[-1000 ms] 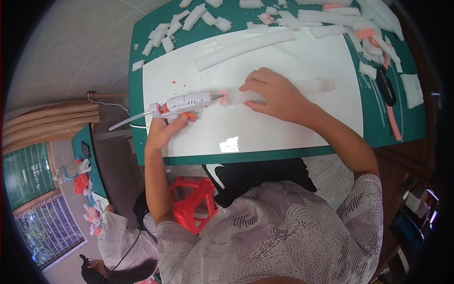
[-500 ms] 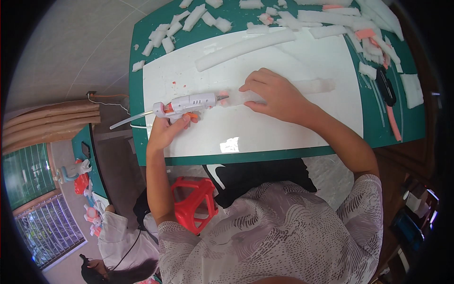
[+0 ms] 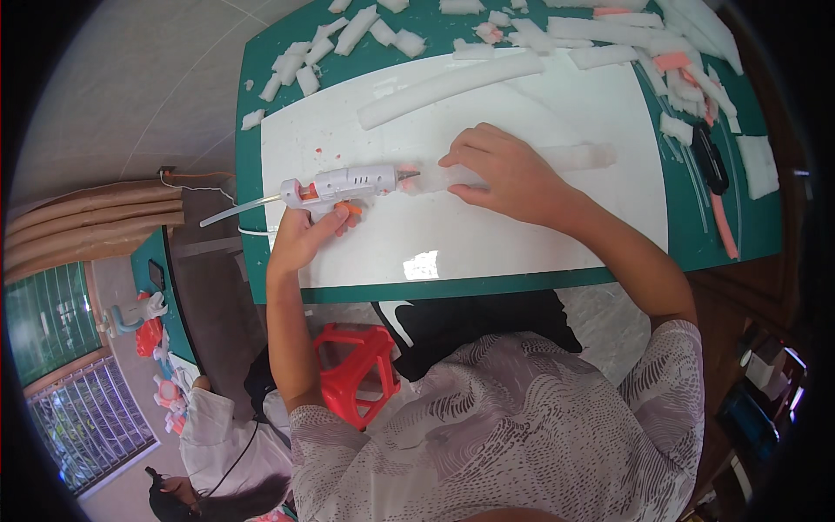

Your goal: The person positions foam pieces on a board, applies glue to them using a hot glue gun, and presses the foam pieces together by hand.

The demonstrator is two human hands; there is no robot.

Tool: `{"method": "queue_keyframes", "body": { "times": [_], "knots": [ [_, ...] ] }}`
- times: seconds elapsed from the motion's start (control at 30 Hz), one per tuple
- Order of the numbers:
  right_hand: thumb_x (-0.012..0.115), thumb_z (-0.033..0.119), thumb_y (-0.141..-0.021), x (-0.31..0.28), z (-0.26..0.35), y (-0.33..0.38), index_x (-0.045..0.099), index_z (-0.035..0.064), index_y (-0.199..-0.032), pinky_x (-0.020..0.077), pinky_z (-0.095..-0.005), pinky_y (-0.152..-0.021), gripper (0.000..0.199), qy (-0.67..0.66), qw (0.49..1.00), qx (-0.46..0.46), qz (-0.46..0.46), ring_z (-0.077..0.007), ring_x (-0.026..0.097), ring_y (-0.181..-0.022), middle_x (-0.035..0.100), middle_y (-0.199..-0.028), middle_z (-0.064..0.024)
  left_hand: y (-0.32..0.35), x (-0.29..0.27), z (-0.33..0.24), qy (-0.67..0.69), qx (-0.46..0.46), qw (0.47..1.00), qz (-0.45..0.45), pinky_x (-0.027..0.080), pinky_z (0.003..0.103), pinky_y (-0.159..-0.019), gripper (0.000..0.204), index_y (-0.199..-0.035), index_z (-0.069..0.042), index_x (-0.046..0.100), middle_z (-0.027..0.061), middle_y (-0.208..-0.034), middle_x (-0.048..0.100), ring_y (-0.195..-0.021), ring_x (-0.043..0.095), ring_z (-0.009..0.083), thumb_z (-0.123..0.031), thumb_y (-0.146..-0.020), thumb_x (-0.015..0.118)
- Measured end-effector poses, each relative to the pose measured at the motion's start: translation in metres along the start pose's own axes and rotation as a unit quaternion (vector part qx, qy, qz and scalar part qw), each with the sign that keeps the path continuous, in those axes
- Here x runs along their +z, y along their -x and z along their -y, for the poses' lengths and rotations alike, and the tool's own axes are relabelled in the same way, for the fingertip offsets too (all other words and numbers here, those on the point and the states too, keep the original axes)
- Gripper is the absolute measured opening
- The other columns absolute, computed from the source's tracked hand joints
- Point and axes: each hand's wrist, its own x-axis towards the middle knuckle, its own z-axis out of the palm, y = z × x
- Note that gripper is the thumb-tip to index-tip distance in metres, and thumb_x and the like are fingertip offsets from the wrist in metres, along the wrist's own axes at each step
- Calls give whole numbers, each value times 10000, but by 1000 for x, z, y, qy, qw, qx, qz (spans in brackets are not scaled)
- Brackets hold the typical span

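A white hot glue gun (image 3: 357,181) with an orange trigger is in my left hand (image 3: 302,237), whose fingers wrap its handle. A translucent glue stick (image 3: 239,211) sticks out of its rear. The metal nozzle points right, just over a small pink patch by the end of a pale foam strip (image 3: 574,157). My right hand (image 3: 509,178) is curled over that strip, thumb on the near side and fingers on the far side, hiding part of it. Behind both hands a longer white foam strip (image 3: 448,90) lies on the white board (image 3: 522,248).
Loose white foam pieces (image 3: 357,30) litter the green table's (image 3: 252,165) far side. At the right lie a black-handled tool (image 3: 711,161), clear glue sticks (image 3: 696,187) and a pink strip (image 3: 724,228). A red stool (image 3: 357,374) stands below; another person (image 3: 226,435) sits at lower left.
The glue gun in my left hand has shifted very slightly left, its nozzle drawn back a little from the strip. My right hand has stayed in place.
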Motion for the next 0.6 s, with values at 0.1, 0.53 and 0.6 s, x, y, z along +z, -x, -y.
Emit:
{"method": "queue_keyframes", "body": {
  "times": [0.1, 0.53, 0.6],
  "knots": [
    [769, 134, -807, -1, 1, 0, 680, 40, -1035, 509, -378, -884, 262, -2, 1000, 4, 2, -284, 597, -1010, 630, -1046, -102, 0, -1, -1, 2, -4, 1000, 3, 488, 282, -663, 222, -1111, 5, 657, 84, -913, 715, -733, 599, 116, -139, -943, 672],
    [765, 139, -807, 1, 1, -1, 681, 42, -1040, 504, -383, -898, 266, -4, 1000, 2, 4, -283, 594, -1024, 629, -1052, -96, -4, -4, -8, 37, -24, 998, 34, 491, 300, -643, 208, -1091, 10, 630, 99, -882, 693, -693, 599, 146, -140, -948, 650],
    [764, 138, -806, 0, 2, -1, 681, 42, -1040, 501, -384, -902, 266, -3, 1000, 6, 8, -283, 593, -1028, 629, -1052, -95, -3, -4, -8, 45, -30, 998, 33, 490, 303, -632, 200, -1081, 13, 628, 105, -874, 691, -681, 601, 150, -134, -946, 645]
  ]
}}
